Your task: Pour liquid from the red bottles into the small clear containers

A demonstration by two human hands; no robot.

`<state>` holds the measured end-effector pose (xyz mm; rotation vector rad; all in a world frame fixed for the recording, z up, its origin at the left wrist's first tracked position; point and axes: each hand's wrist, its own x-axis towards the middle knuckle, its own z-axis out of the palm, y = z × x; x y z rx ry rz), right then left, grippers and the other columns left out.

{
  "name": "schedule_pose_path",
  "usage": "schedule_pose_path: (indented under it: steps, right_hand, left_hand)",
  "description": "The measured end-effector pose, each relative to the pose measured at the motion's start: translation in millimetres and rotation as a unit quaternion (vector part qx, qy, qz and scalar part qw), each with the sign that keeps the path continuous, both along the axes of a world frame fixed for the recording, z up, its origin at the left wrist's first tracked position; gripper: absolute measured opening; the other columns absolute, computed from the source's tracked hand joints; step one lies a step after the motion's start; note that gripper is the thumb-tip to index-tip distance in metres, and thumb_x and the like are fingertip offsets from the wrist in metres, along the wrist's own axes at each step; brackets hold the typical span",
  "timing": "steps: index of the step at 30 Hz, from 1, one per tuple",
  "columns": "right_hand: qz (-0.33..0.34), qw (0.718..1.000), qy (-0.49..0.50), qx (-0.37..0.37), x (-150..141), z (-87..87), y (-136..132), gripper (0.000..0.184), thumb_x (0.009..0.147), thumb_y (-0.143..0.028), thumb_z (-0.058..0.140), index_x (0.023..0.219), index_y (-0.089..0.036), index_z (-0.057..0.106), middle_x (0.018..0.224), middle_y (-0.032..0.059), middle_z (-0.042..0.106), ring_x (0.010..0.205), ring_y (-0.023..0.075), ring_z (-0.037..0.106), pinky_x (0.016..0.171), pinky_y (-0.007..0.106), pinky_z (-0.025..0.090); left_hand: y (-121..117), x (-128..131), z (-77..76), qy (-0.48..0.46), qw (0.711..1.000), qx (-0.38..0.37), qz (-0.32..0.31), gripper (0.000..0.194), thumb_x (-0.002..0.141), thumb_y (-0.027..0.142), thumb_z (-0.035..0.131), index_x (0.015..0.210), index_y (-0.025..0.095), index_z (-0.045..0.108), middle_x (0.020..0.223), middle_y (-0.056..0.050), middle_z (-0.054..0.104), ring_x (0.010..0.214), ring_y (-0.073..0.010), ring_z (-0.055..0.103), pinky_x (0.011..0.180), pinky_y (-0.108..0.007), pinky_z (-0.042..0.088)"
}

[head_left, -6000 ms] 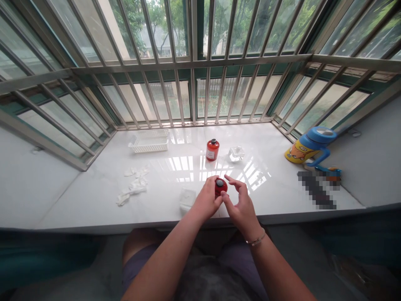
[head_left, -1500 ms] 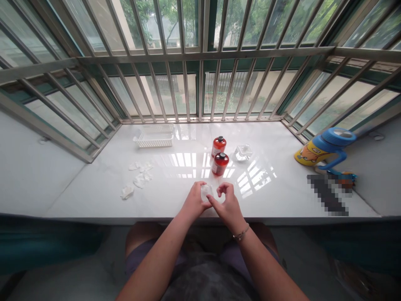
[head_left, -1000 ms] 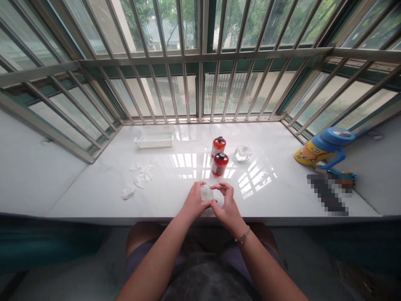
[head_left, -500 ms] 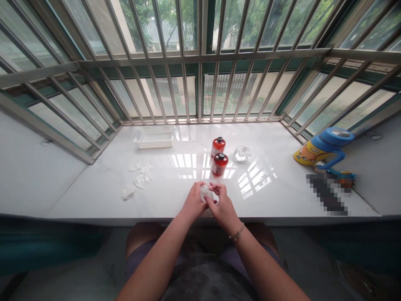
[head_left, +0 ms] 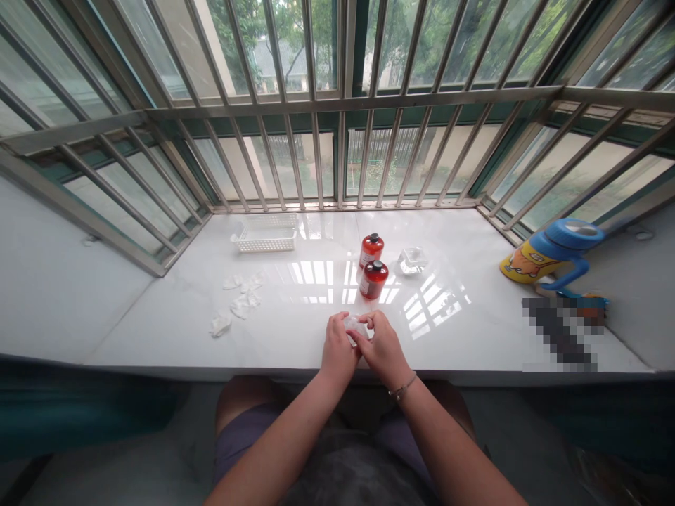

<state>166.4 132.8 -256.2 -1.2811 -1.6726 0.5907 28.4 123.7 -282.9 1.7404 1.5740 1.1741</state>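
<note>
My left hand [head_left: 339, 349] is closed around the left side of a small clear, whitish object [head_left: 356, 326] just over the front edge of the counter. My right hand [head_left: 380, 346] grips the same object from the right, thumb and index finger bent onto its upper part. The fingers cover most of it, so its kind is unclear. Just beyond the hands stand two red bottles with black caps, a nearer bottle [head_left: 374, 282] and a farther bottle [head_left: 372, 247].
A clear square glass container [head_left: 413, 261] stands right of the bottles. Crumpled white tissues [head_left: 245, 303] lie at left, before a white plastic basket [head_left: 268, 239]. At right are a blue-and-yellow flask [head_left: 548, 251] and a blurred-out dark item [head_left: 560, 334]. Metal bars [head_left: 342, 105] close off the back.
The view has shifted slightly. My right fingers have curled from a looser spread into a tighter bend on the clear object, and my left hand has turned a little around it.
</note>
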Motion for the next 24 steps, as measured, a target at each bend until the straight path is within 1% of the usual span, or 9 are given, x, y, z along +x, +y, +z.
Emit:
schedule_pose_path:
  steps: [4, 6, 8, 9, 11, 14, 16, 20, 24]
  right_hand:
    - [-0.023, 0.999, -0.025, 0.015, 8.2, -3.0, -6.8, 0.027, 0.098, -0.046, 0.072, 0.106, -0.024, 0.06, 0.094, 0.0028, 0.06, 0.087, 0.0237, 0.061, 0.081, 0.04, 0.056]
    - [-0.032, 0.998, -0.043, 0.031, 16.1, -2.3, -7.3, 0.028, 0.1, -0.048, 0.069, 0.109, -0.024, 0.059, 0.095, 0.0028, 0.061, 0.087, 0.0233, 0.06, 0.082, 0.039, 0.055]
    - [-0.045, 0.996, -0.061, 0.049, 27.3, -0.6, -4.5, 0.027, 0.102, -0.05, 0.066, 0.107, -0.024, 0.057, 0.094, 0.0028, 0.06, 0.087, 0.0232, 0.06, 0.082, 0.039, 0.054]
    - [-0.053, 0.994, -0.071, 0.056, 34.5, 0.3, -1.8, 0.027, 0.102, -0.05, 0.065, 0.105, -0.025, 0.056, 0.093, 0.0028, 0.06, 0.087, 0.0233, 0.06, 0.083, 0.039, 0.054]
    - [-0.078, 0.991, -0.093, 0.065, 52.3, 1.6, 6.1, 0.029, 0.103, -0.053, 0.062, 0.101, -0.025, 0.054, 0.092, 0.0028, 0.06, 0.087, 0.0239, 0.061, 0.083, 0.039, 0.053]
    - [-0.128, 0.982, -0.129, 0.057, 87.9, 1.7, 23.4, 0.033, 0.102, -0.057, 0.06, 0.098, -0.026, 0.049, 0.093, 0.0041, 0.061, 0.09, 0.0258, 0.063, 0.084, 0.04, 0.052]
    - [-0.169, 0.973, -0.149, 0.037, 114.6, 1.1, 38.0, 0.036, 0.099, -0.059, 0.06, 0.096, -0.027, 0.046, 0.097, 0.0059, 0.063, 0.093, 0.0272, 0.064, 0.084, 0.04, 0.052]
    - [-0.243, 0.956, -0.162, -0.001, 162.0, 1.2, 69.6, 0.04, 0.094, -0.063, 0.06, 0.096, -0.028, 0.042, 0.098, 0.0079, 0.065, 0.094, 0.0299, 0.065, 0.083, 0.041, 0.051]
    - [-0.278, 0.949, -0.147, -0.019, 189.3, 2.5, 90.7, 0.042, 0.09, -0.063, 0.062, 0.1, -0.028, 0.041, 0.099, 0.0094, 0.069, 0.087, 0.0305, 0.067, 0.078, 0.043, 0.052]
  left_hand:
    - [-5.2, 10.1, -8.9, 0.029, 0.998, 0.042, -0.02, 0.09, 0.083, 0.019, 0.077, 0.16, 0.02, 0.029, 0.145, -0.022, 0.055, 0.134, -0.0386, 0.059, 0.113, -0.062, 0.053]
    - [-9.7, 13.4, -8.8, 0.06, 0.995, 0.069, -0.04, 0.109, 0.08, 0.021, 0.083, 0.167, 0.022, 0.017, 0.157, -0.024, 0.047, 0.145, -0.043, 0.051, 0.117, -0.065, 0.05]
    - [-16.8, 13.7, -4.5, 0.09, 0.99, 0.094, -0.049, 0.116, 0.079, 0.027, 0.088, 0.168, 0.023, 0.015, 0.163, -0.024, 0.042, 0.15, -0.0448, 0.046, 0.119, -0.066, 0.049]
    - [-21.0, 12.2, -1.0, 0.1, 0.988, 0.106, -0.051, 0.111, 0.081, 0.03, 0.089, 0.167, 0.023, 0.019, 0.161, -0.023, 0.045, 0.149, -0.0436, 0.047, 0.118, -0.064, 0.05]
    - [-28.7, 5.1, 6.8, 0.113, 0.982, 0.137, -0.058, 0.085, 0.089, 0.031, 0.083, 0.158, 0.023, 0.036, 0.148, -0.02, 0.058, 0.137, -0.0376, 0.058, 0.113, -0.058, 0.054]
    - [-33.4, -16.6, 14.0, 0.142, 0.97, 0.181, -0.077, 0.028, 0.099, 0.025, 0.07, 0.125, 0.024, 0.06, 0.113, -0.011, 0.072, 0.105, -0.0275, 0.068, 0.095, -0.045, 0.057]
    - [-31.6, -36.9, 12.8, 0.175, 0.963, 0.191, -0.077, 0.003, 0.102, 0.021, 0.065, 0.104, 0.023, 0.063, 0.093, -0.006, 0.07, 0.088, -0.0233, 0.066, 0.082, -0.039, 0.054]
    - [-26.0, -77.0, 0.1, 0.256, 0.946, 0.195, -0.032, 0.024, 0.105, 0.024, 0.061, 0.081, 0.023, 0.059, 0.072, -0.001, 0.061, 0.07, -0.0187, 0.059, 0.069, -0.034, 0.044]
    - [-27.1, -93.2, -8.6, 0.315, 0.924, 0.216, -0.018, 0.043, 0.105, 0.028, 0.061, 0.064, 0.023, 0.051, 0.059, 0.002, 0.053, 0.058, -0.0159, 0.053, 0.061, -0.035, 0.035]
